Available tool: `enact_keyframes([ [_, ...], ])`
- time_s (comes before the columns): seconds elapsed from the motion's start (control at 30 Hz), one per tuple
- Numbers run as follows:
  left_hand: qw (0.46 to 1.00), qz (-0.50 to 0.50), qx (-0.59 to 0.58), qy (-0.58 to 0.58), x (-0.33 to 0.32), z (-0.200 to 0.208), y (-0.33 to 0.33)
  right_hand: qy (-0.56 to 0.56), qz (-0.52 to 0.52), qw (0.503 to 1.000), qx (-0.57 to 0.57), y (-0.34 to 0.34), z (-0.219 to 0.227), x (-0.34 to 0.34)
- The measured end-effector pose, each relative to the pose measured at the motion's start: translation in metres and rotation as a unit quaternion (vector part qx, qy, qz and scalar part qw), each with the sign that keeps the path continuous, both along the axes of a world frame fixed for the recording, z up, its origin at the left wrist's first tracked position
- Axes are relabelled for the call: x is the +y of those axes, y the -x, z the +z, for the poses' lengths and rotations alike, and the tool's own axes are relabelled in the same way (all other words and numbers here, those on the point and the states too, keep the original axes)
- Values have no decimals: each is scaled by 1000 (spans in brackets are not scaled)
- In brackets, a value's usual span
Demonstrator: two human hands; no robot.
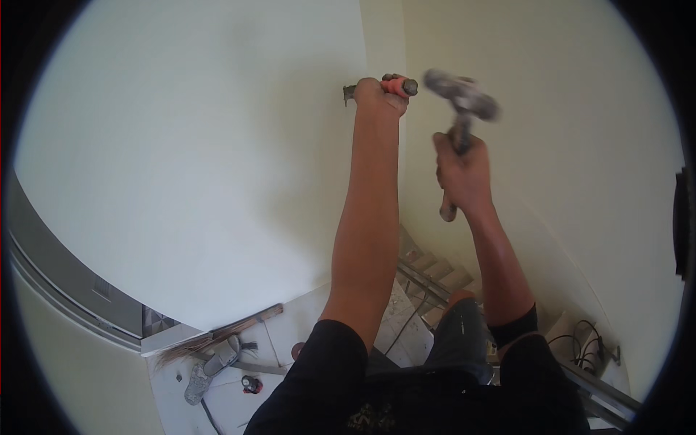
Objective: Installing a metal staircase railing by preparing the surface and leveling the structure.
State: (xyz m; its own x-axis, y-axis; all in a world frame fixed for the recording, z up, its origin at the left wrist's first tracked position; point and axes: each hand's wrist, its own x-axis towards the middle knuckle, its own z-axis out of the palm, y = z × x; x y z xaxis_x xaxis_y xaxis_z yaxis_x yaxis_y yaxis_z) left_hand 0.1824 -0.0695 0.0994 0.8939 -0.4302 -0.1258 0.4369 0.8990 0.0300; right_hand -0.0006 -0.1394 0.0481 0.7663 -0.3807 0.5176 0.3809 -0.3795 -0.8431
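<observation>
Both my arms reach up in front of the pale wall (210, 145), near its corner. My left hand (368, 94) is wrapped round a chisel (396, 87) with a red grip. The chisel's struck end points right, and its dark other end reaches the wall on the left. My right hand (464, 172) grips a club hammer (462, 96) by its handle, with the butt sticking out below the fist. The hammer's head is blurred and stands apart from the chisel, just to its right. My left fingers are partly hidden behind the hand.
On the white tiled floor (272, 337) at lower left lie a straw broom (246, 320), slippers (197, 383) and a small red-and-black object (251, 384). Metal rails (424, 285) stand below me beside step-like blocks (453, 279). Black cables (587, 341) lie at lower right.
</observation>
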Motion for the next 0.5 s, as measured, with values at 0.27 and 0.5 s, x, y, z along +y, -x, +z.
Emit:
enact_keyframes([
  [0.27, 1000, 16, 17, -4, 0, 10, -3, -67, 11, 996, -62, 3, 7, -3],
  [0.5, 1000, 6, 16, -15, 1, -1, 13, -2, -27, 999, -21, -2, -8, -1],
])
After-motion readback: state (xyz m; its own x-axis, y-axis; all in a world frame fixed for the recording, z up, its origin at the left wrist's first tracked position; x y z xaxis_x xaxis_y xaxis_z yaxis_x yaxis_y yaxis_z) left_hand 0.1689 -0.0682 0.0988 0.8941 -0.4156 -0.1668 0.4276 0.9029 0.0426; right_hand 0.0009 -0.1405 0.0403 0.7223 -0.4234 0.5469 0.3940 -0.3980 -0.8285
